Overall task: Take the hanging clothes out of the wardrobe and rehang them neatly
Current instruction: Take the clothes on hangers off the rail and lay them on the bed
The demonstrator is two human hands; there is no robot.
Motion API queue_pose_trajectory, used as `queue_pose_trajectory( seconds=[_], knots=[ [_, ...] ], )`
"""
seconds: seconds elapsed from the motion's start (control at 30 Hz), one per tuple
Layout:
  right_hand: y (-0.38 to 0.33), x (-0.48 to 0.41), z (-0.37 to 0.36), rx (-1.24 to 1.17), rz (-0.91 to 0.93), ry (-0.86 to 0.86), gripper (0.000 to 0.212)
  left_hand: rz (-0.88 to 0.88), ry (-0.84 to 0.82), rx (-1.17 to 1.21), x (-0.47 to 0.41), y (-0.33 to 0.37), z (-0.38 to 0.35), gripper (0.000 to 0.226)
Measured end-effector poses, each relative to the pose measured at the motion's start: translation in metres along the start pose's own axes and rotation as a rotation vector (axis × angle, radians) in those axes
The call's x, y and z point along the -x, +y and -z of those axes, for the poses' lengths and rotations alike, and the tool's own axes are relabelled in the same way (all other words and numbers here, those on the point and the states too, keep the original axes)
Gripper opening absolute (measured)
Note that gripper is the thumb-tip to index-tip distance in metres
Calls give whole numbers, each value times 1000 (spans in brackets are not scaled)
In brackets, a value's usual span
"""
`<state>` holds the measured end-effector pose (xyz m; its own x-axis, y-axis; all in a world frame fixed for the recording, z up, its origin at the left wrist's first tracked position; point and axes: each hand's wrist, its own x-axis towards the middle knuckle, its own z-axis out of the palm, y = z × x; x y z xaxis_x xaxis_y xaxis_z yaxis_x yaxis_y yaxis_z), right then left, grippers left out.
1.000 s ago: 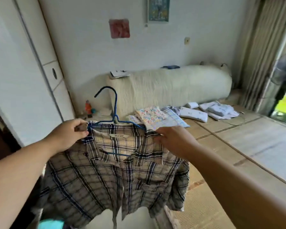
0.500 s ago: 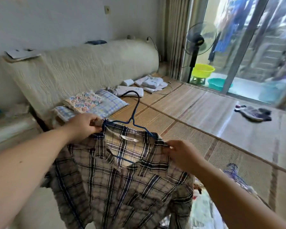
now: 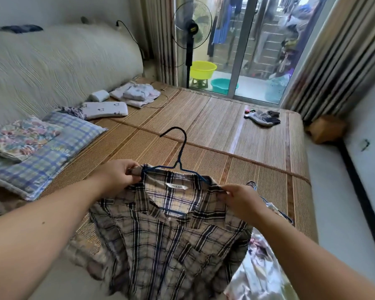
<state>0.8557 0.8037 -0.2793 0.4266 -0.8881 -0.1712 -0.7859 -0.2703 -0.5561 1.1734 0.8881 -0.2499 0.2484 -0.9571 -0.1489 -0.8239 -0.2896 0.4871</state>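
Note:
A beige and navy plaid shirt (image 3: 169, 239) hangs on a blue wire hanger (image 3: 179, 163), held over the woven mat of the bed. My left hand (image 3: 117, 178) pinches the shirt's left shoulder at the hanger's end. My right hand (image 3: 239, 200) pinches the right shoulder by the collar. The hanger's hook points up and away from me. The wardrobe is out of view.
The bed's woven mat (image 3: 214, 126) stretches ahead. Pillows (image 3: 37, 146) and folded clothes (image 3: 136, 94) lie on the left by a cream headboard. Other garments on blue hangers (image 3: 264, 267) lie at lower right. A standing fan (image 3: 192, 24), basins and a glass door stand beyond.
My view has swung right from the wall and wardrobe to the bed and glass door. Both hands carried the shirt on its hanger over the mat, lower than before.

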Motion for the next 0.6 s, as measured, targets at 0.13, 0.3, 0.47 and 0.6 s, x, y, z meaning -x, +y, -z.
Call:
queue_pose_trajectory(
  seconds=[0.13, 0.3, 0.47, 0.6],
  knots=[
    [-11, 3, -16, -43, -48, 61, 17, -38, -10, 41, -4, -17, 2, 12],
    [-39, -7, -38, -124, -100, 80, 18, -14, -4, 4, -14, -50, 9, 34],
    [-51, -48, -58, -248, -174, 57, 38, -5, 81, 18, -47, -58, 6, 40],
    [-44, -101, -66, -258, -199, 70, 47, 30, 149, -11, -93, -68, -5, 35]
  ],
)
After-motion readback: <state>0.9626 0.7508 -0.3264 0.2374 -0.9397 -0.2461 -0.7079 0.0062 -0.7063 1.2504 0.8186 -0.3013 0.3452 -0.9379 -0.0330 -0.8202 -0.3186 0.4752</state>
